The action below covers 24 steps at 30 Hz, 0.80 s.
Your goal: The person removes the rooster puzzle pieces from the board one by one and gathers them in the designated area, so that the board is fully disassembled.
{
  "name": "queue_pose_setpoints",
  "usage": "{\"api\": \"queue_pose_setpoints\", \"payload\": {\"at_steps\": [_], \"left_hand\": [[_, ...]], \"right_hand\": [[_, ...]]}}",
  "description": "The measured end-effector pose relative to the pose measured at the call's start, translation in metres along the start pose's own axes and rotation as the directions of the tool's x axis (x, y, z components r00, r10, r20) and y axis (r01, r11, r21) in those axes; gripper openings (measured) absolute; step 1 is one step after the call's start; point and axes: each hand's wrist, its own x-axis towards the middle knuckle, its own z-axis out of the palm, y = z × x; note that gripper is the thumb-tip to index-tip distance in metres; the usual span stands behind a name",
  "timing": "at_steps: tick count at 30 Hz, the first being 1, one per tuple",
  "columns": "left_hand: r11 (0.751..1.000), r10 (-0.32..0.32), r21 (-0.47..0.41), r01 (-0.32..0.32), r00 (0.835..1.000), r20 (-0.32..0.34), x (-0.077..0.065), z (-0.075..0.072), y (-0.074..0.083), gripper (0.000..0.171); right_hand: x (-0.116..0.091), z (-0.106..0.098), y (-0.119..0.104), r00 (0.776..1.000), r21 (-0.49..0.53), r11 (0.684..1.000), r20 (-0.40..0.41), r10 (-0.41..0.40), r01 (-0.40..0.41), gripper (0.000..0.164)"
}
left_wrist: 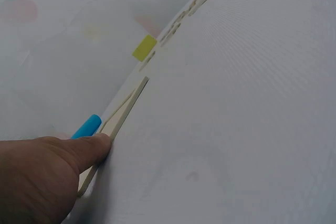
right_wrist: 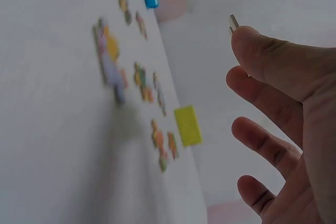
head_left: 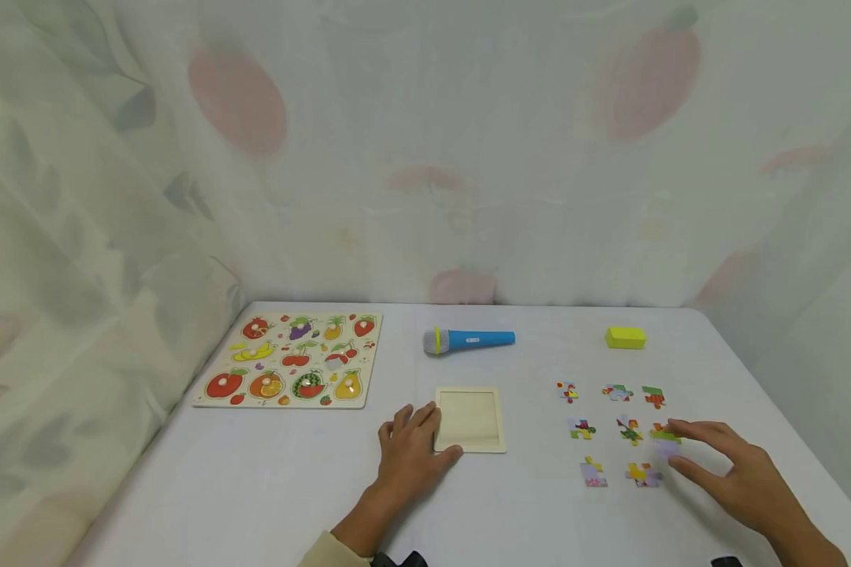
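Observation:
A square, shallow wooden puzzle tray (head_left: pixel 470 453) lies on the table. My left hand (head_left: pixel 413 455) rests beside it, fingers spread along its left side and thumb touching its near edge, as the thumb (left_wrist: pixel 93 149) shows in the left wrist view. My right hand (head_left: pixel 741 476) is raised over the right side of the table. Between thumb and index finger it pinches a small lavender jigsaw piece (head_left: pixel 669 448), seen edge-on as a thin pale piece (right_wrist: pixel 233 23) in the right wrist view. Its other fingers are apart. Several colourful jigsaw pieces (head_left: pixel 629 430) lie in loose rows beneath and left of it.
A fruit peg puzzle board (head_left: pixel 280 378) lies at the back left. Behind the tray is a blue toy microphone (head_left: pixel 481 339) with a grey head. A yellow block (head_left: pixel 626 338) stands at the back right. Patterned curtains (head_left: pixel 425 157) hang around the table.

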Motion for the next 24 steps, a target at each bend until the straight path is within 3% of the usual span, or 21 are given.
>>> {"api": "queue_pose_setpoints", "payload": {"at_steps": [6,13,16,24], "left_hand": [[1.000,-0.003,0.001,0.003,1.000,0.004,0.000,0.000,0.000,0.070],[1.000,-0.003,-0.005,0.003,1.000,0.006,0.001,0.000,0.001,0.070],[1.000,-0.003,0.001,0.003,1.000,0.008,0.001,0.000,0.001,0.070],[1.000,-0.025,0.013,0.025,0.999,0.020,0.000,0.001,0.000,0.071]], "right_hand": [[-0.016,-0.008,0.020,0.994,-0.092,0.992,0.050,0.096,-0.091,0.053],[-0.031,-0.008,0.036,0.957,-0.204,0.956,0.155,0.246,-0.212,0.054],[-0.034,-0.007,0.039,0.951,-0.232,0.949,0.174,0.255,-0.212,0.053],[-0.037,-0.002,0.042,0.964,-0.214,0.959,0.149,0.222,-0.188,0.050]]}}
